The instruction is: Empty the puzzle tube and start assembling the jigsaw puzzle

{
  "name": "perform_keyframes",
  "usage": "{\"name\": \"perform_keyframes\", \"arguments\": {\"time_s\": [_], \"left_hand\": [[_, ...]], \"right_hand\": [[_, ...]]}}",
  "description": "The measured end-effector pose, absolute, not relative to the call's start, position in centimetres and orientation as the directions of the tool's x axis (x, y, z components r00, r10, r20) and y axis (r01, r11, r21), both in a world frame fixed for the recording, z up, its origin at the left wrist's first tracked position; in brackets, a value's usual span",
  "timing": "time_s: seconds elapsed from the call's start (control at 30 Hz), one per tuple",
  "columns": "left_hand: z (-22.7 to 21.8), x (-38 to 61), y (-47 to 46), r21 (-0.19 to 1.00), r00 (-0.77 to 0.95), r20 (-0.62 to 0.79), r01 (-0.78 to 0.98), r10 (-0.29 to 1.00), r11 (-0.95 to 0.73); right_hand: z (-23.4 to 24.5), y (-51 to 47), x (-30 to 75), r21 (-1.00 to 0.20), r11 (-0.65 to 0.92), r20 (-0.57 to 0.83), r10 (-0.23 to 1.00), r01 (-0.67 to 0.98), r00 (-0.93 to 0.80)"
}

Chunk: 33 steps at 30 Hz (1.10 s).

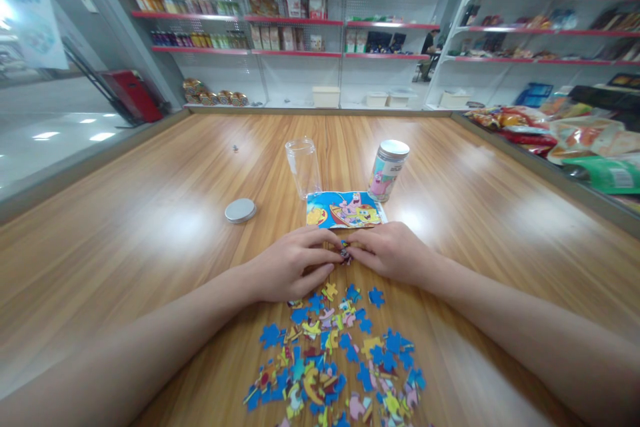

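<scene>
— Well, starting from the left, how much have we got done?
— Little, by the look of it. The metal lid (240,211) lies flat on the table (150,227), off the clear jar (303,167), which stands upright and empty just beyond our hands. So the pieces are out of it, and that is about all.
— And the puzzle itself?
— Hardly begun, we'd judge. The loose pieces (335,367) lie in a scattered heap close to us, between our forearms, many showing plain blue. We see no assembled section anywhere on the wood.
— What is our left hand doing?
— Our left hand (287,267) rests palm down on the table with its fingers curled in. Thumb and forefinger are closed on a small cluster of pieces (345,253) at the middle, just this side of the picture card (345,209).
— And the right?
— Our right hand (390,255) mirrors it, knuckles up. Its fingertips pinch the same cluster from the other side, so the two hands meet there. Whether those pieces are locked together we cannot tell; they are too small.
— Further right?
— The printed tin (388,170) stands upright with its cap on, just beyond the card's right corner.
</scene>
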<state>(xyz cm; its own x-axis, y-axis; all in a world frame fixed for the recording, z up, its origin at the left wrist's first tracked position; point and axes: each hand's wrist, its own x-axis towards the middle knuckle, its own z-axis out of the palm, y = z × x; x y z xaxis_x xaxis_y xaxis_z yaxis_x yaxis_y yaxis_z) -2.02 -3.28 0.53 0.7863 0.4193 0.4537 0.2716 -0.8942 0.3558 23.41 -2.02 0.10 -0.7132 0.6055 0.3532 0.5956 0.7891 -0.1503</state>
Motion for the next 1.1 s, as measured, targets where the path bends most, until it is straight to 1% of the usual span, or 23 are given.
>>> {"name": "perform_keyframes", "arguments": {"time_s": [0.2,0.57,0.77,0.87,1.03,1.1], "left_hand": [[0.57,-1.98,-3.34,0.327,0.798,0.463,0.25,0.385,-0.911],[0.63,-2.08,-3.34,0.337,0.804,0.451,0.248,0.387,-0.908],[0.64,-1.91,-3.28,0.357,0.806,0.446,0.239,0.39,-0.903],[0.65,-1.93,-3.22,0.364,0.807,0.44,0.241,0.394,-0.9],[0.61,-2.07,-3.18,0.363,0.808,0.432,0.25,0.4,-0.897],[0.56,-2.07,-3.18,0.365,0.805,0.437,0.248,0.4,-0.897]], "right_hand": [[-0.13,-1.8,23.52,-0.176,0.79,0.36,0.608,0.588,-0.708],[0.08,-1.9,23.45,-0.231,0.773,0.344,0.633,0.591,-0.693],[0.0,-1.88,23.48,-0.24,0.774,0.349,0.632,0.586,-0.692],[0.05,-2.01,23.48,-0.235,0.781,0.354,0.623,0.579,-0.697],[0.16,-2.21,23.57,-0.218,0.804,0.425,0.588,0.553,-0.688],[0.15,-2.2,23.65,-0.207,0.825,0.428,0.56,0.526,-0.709]]}}
